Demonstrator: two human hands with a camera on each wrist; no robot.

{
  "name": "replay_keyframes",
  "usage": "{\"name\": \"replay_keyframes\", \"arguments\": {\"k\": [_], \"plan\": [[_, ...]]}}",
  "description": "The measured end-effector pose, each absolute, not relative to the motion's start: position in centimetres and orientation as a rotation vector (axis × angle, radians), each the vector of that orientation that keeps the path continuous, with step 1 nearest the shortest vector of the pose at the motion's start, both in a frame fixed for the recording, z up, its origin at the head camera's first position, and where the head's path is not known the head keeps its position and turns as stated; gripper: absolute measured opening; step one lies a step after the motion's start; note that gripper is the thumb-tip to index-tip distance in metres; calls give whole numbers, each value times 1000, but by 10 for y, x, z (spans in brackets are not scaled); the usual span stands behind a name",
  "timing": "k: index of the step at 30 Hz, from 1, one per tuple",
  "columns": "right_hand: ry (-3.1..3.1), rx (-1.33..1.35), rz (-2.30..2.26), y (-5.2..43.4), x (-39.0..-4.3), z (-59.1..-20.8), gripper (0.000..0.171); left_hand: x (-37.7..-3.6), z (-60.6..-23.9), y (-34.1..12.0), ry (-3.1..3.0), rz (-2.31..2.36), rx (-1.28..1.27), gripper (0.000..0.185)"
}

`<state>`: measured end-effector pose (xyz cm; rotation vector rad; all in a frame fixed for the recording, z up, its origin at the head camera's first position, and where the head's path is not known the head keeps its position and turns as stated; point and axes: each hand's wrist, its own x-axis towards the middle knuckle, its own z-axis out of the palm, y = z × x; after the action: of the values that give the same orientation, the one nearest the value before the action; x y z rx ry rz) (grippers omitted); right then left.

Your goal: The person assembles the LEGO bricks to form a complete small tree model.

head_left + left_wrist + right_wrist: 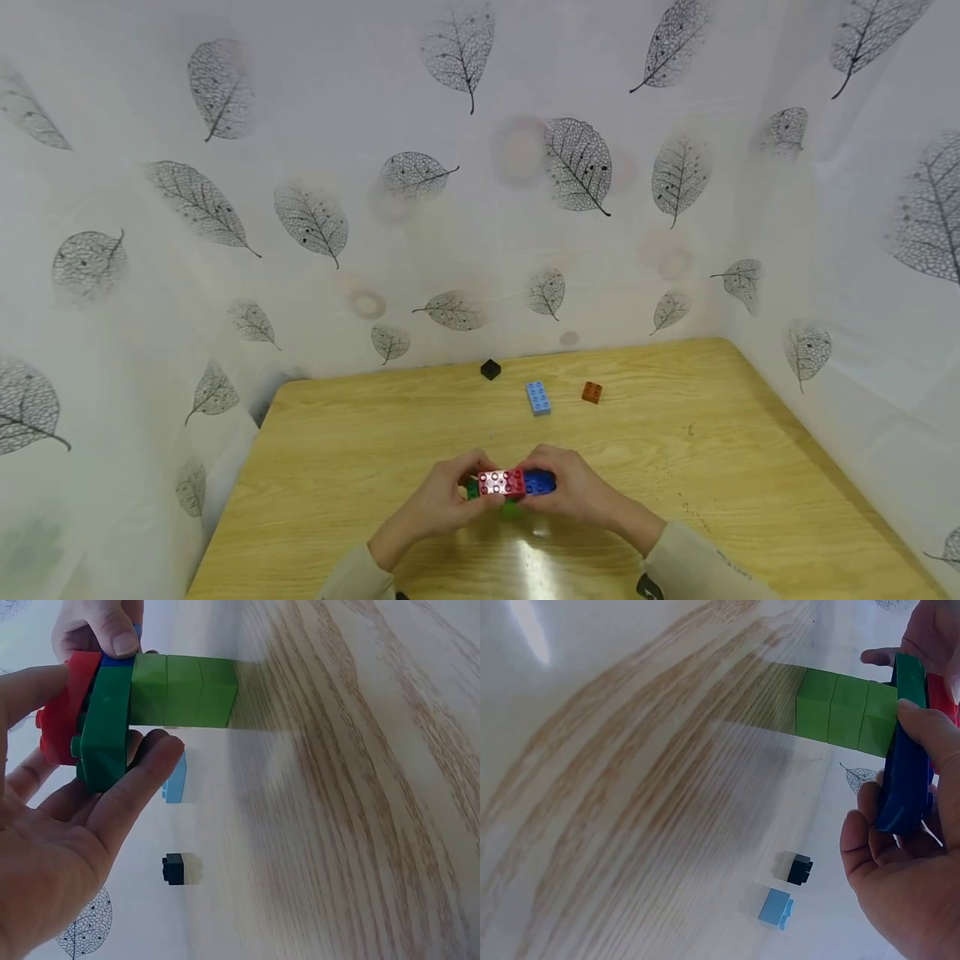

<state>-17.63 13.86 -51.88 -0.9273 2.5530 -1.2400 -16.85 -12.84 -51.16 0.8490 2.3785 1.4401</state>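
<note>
— What are the hands doing?
— Both are gripping one block stack (508,485) at the lower middle of the frame; the left hand (442,498) is curling round its red and green end; the right hand (572,492) is pinching the blue end.
— And loose pieces?
— Three are lying on the table (750,467): one black cube (491,369), one light blue brick (537,397), one orange brick (592,392).

Three loose bricks (537,397), one held stack (510,483)
</note>
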Motion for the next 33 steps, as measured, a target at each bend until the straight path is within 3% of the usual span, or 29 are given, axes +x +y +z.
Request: {"name": "replay_keyframes", "arguments": {"k": [33], "plan": [[2561, -946, -1240, 140, -178, -520, 33, -180, -511, -129, 2275, 1444, 814, 19]]}}
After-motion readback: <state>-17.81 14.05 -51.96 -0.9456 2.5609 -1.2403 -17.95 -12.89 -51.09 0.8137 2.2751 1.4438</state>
